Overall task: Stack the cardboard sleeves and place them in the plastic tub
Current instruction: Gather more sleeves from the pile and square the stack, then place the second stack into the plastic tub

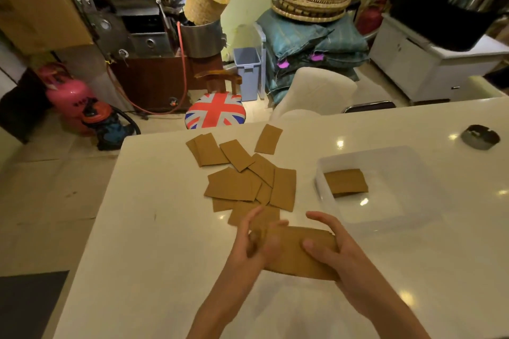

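Observation:
Several flat brown cardboard sleeves (pixel 239 173) lie scattered and overlapping on the white table (pixel 154 201). Both hands hold a small stack of sleeves (pixel 292 250) just above the table's near part. My right hand (pixel 330 253) grips the stack's right end, thumb on top. My left hand (pixel 253 242) is blurred at the stack's left end, fingers curled around it. To the right stands the clear plastic tub (pixel 407 217), with a stack of sleeves (pixel 345 181) lying in its far left corner.
A dark round ashtray (pixel 480 137) sits on the table's far right. Beyond the table's far edge stand a Union Jack stool (pixel 215 110) and a white chair (pixel 316 91). A pink gas cylinder (pixel 68 96) stands on the floor at left.

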